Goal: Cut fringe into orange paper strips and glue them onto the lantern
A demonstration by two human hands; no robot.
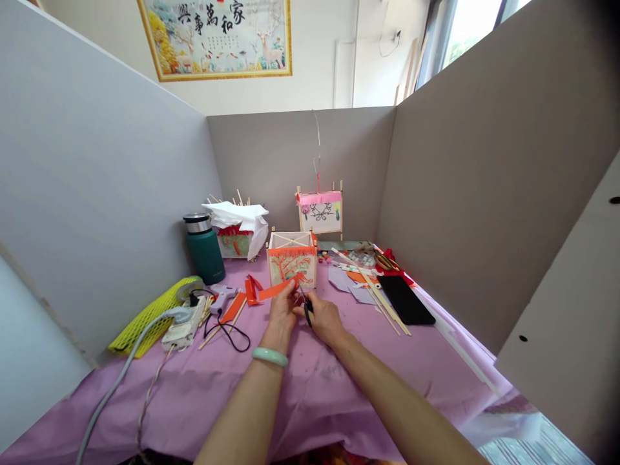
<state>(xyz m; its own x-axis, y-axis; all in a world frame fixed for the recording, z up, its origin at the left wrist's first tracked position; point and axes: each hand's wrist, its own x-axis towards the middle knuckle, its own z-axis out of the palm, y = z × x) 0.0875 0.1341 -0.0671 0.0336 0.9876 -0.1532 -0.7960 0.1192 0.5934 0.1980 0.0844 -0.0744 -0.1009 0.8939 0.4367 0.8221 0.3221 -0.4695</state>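
My left hand (284, 309) pinches one end of an orange paper strip (272, 292), whose other part trails to the left across the table. In my right hand (323, 318) is a pair of black-handled scissors (308, 310), with the blades up against the strip's edge by my left fingers. Fine fringe-like cuts seem to show at that end. Just behind my hands stands a box-shaped lantern (292, 263) of wooden sticks and paper, with an orange fringe along its top and an orange tree drawn on its front.
To the left are a green bottle (205, 250), a glue gun (223, 298), a power strip (185, 326) and yellow netting (150, 316). On the right lie a black phone or tablet (405, 299), wooden sticks (387, 303) and gold scissors (386, 261). A pink-topped lantern (320, 213) stands behind.
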